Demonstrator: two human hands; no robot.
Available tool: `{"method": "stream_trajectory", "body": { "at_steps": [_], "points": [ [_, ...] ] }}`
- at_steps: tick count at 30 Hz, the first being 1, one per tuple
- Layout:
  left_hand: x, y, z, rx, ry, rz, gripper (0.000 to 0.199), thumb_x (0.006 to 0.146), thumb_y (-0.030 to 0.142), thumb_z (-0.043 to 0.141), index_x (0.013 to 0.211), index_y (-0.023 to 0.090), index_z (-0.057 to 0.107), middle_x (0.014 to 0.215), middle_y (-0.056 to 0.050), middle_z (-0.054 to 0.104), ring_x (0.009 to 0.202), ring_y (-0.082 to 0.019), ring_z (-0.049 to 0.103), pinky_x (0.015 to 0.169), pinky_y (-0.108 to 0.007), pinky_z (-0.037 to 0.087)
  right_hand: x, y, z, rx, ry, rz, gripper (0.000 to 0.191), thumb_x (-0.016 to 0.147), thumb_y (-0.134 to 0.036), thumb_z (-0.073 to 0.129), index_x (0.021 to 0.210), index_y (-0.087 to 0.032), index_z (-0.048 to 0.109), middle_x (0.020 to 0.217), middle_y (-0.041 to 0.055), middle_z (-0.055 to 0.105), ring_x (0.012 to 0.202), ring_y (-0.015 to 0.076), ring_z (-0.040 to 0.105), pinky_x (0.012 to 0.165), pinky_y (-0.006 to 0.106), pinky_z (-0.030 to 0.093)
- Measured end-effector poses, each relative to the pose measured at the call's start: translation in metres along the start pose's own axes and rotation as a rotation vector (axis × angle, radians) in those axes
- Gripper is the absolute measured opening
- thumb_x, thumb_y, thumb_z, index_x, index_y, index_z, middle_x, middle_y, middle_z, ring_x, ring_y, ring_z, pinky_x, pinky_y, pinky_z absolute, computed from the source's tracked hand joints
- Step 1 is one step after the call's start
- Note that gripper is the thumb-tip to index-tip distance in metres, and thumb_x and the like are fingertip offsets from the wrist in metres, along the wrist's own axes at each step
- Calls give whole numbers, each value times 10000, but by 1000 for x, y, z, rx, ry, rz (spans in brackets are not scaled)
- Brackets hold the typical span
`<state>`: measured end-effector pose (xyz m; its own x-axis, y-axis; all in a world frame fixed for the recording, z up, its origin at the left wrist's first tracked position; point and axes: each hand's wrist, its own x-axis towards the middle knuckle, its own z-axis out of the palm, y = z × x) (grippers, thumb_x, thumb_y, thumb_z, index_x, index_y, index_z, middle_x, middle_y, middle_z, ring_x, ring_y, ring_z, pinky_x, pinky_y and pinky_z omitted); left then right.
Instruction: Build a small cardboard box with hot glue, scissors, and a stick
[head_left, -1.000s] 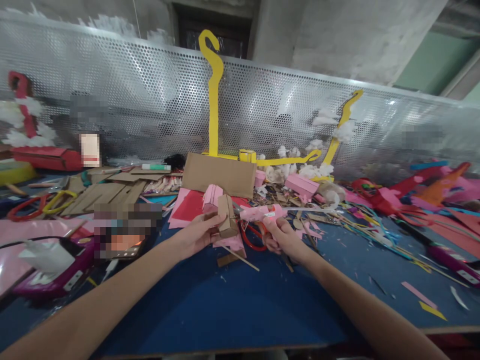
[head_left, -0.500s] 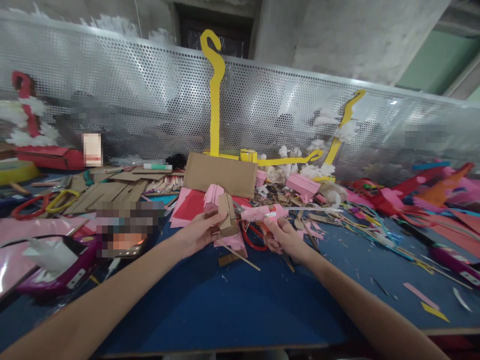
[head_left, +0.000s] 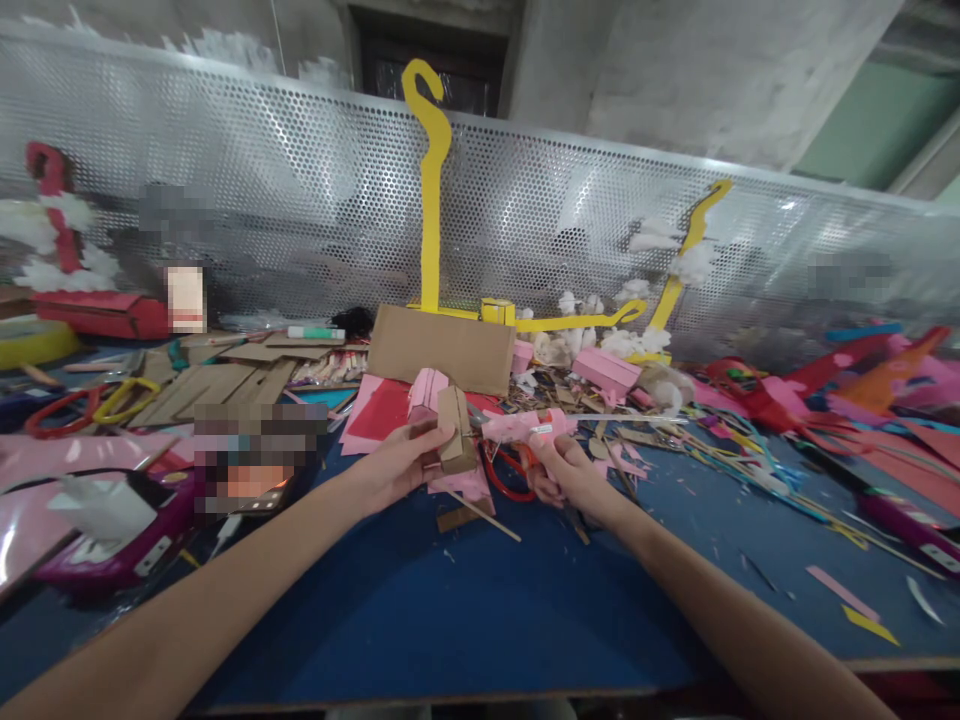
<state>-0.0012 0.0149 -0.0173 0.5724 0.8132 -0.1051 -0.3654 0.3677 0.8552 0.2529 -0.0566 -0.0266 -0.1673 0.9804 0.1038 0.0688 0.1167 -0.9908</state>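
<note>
My left hand (head_left: 412,458) is closed around a small brown cardboard box (head_left: 454,430), held tilted above the table. In my right hand (head_left: 564,468) is a pink hot glue gun (head_left: 529,426), its nozzle pointing left at the box's side, with a clear glue stick (head_left: 637,419) sticking out of its back. Whether the nozzle touches the cardboard I cannot tell. Just behind the box lies a small pink paper box (head_left: 428,390). Red-handled scissors (head_left: 506,478) lie under the glue gun, partly hidden by it and my right hand.
A cardboard sheet (head_left: 442,348) leans before a tall yellow hook shape (head_left: 430,200). Cardboard strips (head_left: 217,390) and a purple tissue box (head_left: 127,530) lie left. Paper scraps and sticks (head_left: 750,470) cover the right. A perforated metal panel (head_left: 300,200) stands behind the blue table (head_left: 450,620).
</note>
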Motion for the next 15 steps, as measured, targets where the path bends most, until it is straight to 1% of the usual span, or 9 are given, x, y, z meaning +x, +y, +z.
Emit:
{"method": "stream_trajectory", "body": {
  "at_steps": [4, 7, 11, 15],
  "points": [
    [0, 0, -1, 2, 4, 7, 330, 800, 224, 855, 1084, 126, 718, 967, -116, 789, 820, -200, 746, 764, -316, 591, -1, 1, -1, 5, -11, 19, 491, 944, -661, 552, 757, -208, 517, 429, -117, 380, 319, 50, 303, 329, 165, 247],
    [0, 0, -2, 5, 11, 11, 327, 805, 222, 852, 1089, 131, 718, 970, -118, 791, 843, -206, 750, 790, -324, 592, -1, 2, -3, 5, -15, 25, 492, 936, -663, 566, 758, -206, 523, 428, -118, 381, 315, 47, 303, 328, 162, 262],
    [-1, 0, 0, 8, -5, 9, 357, 802, 224, 854, 1113, 123, 711, 996, -134, 788, 881, -224, 753, 805, -339, 597, 1, 3, -2, 12, 0, 14, 486, 951, -657, 548, 768, -208, 510, 428, -123, 372, 317, 47, 308, 330, 161, 260],
    [-1, 0, 1, 12, -11, 2, 374, 791, 231, 865, 1109, 110, 709, 974, -138, 787, 851, -223, 756, 798, -343, 598, 1, 3, -1, 17, 15, 6, 472, 965, -640, 544, 767, -216, 481, 430, -128, 371, 321, 46, 305, 329, 158, 246]
  ]
}}
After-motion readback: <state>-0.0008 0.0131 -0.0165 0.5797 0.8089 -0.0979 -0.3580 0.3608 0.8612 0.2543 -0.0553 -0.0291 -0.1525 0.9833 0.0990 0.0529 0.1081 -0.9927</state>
